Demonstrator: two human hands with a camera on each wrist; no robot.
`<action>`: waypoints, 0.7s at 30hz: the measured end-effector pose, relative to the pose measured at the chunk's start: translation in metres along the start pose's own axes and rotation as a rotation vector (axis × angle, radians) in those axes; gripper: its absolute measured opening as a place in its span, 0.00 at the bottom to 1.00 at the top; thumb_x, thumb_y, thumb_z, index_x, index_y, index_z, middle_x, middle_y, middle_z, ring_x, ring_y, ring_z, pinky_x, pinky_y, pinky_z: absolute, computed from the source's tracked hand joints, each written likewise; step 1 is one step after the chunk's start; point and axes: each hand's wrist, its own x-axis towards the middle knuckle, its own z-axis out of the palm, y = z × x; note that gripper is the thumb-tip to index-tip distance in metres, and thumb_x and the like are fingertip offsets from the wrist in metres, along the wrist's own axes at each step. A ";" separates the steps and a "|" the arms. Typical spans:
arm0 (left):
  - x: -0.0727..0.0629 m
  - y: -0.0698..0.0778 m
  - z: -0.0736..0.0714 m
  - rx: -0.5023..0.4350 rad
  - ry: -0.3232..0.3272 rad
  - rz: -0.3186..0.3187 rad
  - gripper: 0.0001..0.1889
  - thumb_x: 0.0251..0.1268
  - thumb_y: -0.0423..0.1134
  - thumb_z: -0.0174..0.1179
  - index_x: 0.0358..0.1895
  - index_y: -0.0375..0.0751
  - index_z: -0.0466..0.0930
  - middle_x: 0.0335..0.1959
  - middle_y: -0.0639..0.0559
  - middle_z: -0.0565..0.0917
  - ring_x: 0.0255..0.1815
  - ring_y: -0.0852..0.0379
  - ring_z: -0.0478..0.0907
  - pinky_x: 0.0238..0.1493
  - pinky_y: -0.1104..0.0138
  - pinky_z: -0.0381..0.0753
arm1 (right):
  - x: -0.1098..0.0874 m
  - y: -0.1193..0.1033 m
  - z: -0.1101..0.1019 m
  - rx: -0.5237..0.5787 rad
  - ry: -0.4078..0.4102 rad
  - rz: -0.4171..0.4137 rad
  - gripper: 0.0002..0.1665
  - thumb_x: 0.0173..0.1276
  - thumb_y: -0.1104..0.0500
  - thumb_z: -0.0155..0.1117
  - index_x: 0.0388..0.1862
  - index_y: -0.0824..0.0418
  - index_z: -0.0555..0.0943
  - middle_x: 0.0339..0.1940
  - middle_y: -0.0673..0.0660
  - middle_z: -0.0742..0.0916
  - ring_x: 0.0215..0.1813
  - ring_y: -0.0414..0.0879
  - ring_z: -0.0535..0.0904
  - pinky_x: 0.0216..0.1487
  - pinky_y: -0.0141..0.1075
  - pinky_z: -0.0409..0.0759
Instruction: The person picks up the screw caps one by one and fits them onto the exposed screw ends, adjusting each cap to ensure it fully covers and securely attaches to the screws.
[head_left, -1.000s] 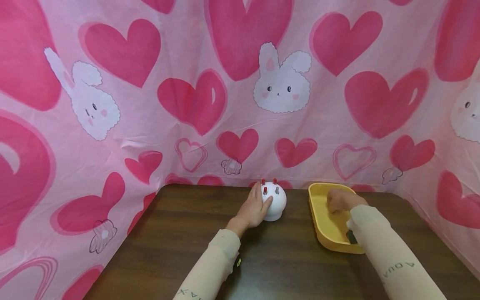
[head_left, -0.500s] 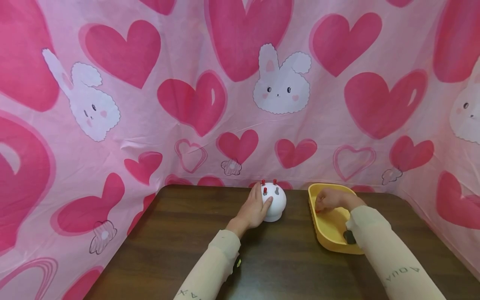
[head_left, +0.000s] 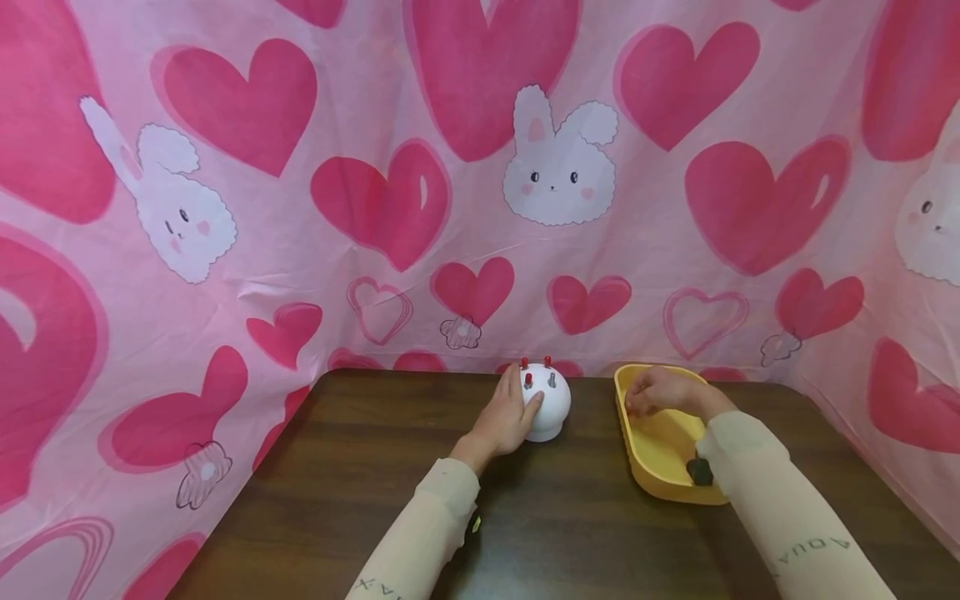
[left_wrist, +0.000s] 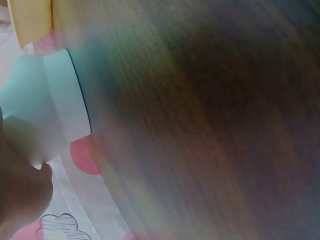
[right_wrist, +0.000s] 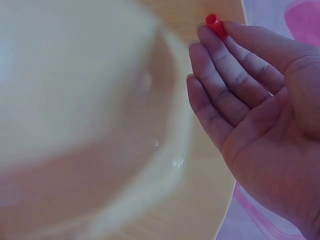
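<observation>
A white ball on a short round base (head_left: 552, 410) stands on the table. Red caps (head_left: 528, 379) cover several pegs on its top, while one metal peg (head_left: 552, 380) at the front right is bare. My left hand (head_left: 501, 422) grips the ball from the left, thumb in front; the left wrist view shows only part of that hand beside the white base (left_wrist: 65, 95). Over the yellow tray (head_left: 643, 467), my right hand (head_left: 662, 392) pinches a small hollow red cap (right_wrist: 216, 26) between thumb and fingertips. Its open end shows in the right wrist view.
The brown wooden table (head_left: 360, 475) runs up to a pink cloth backdrop (head_left: 480, 233) with hearts and rabbits. A dark object (head_left: 700, 472) shows under the right sleeve by the tray; it may be the wrist camera.
My right hand has moved left and slightly up inside the tray, from its middle to its left rim, with the red cap pinched. The left hand and the ball have stayed in place.
</observation>
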 end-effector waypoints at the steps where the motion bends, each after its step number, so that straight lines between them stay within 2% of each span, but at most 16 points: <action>1: 0.000 0.000 0.000 -0.001 0.002 0.001 0.44 0.81 0.61 0.39 0.82 0.32 0.37 0.83 0.37 0.47 0.84 0.44 0.48 0.79 0.53 0.57 | 0.000 0.001 0.000 0.013 0.007 0.002 0.10 0.70 0.68 0.61 0.42 0.77 0.82 0.36 0.63 0.88 0.39 0.50 0.83 0.50 0.45 0.85; 7: 0.001 -0.002 0.002 0.000 0.003 -0.004 0.44 0.81 0.61 0.40 0.82 0.32 0.38 0.83 0.37 0.47 0.83 0.43 0.48 0.78 0.52 0.57 | -0.003 0.002 -0.002 0.073 0.034 0.003 0.11 0.72 0.67 0.61 0.44 0.78 0.82 0.41 0.65 0.89 0.42 0.50 0.85 0.54 0.50 0.85; 17: 0.001 0.000 -0.001 0.000 -0.012 -0.016 0.44 0.81 0.62 0.40 0.82 0.34 0.36 0.84 0.38 0.45 0.84 0.43 0.47 0.79 0.53 0.56 | -0.010 -0.015 -0.004 0.060 0.110 0.010 0.14 0.74 0.62 0.63 0.47 0.74 0.81 0.44 0.64 0.89 0.50 0.60 0.84 0.59 0.55 0.81; 21: 0.001 0.001 -0.002 0.006 -0.013 -0.008 0.44 0.81 0.61 0.39 0.82 0.33 0.36 0.84 0.37 0.45 0.84 0.43 0.46 0.79 0.54 0.55 | -0.009 -0.019 -0.004 0.059 0.130 -0.014 0.14 0.75 0.61 0.62 0.49 0.74 0.81 0.46 0.65 0.89 0.51 0.62 0.84 0.61 0.56 0.80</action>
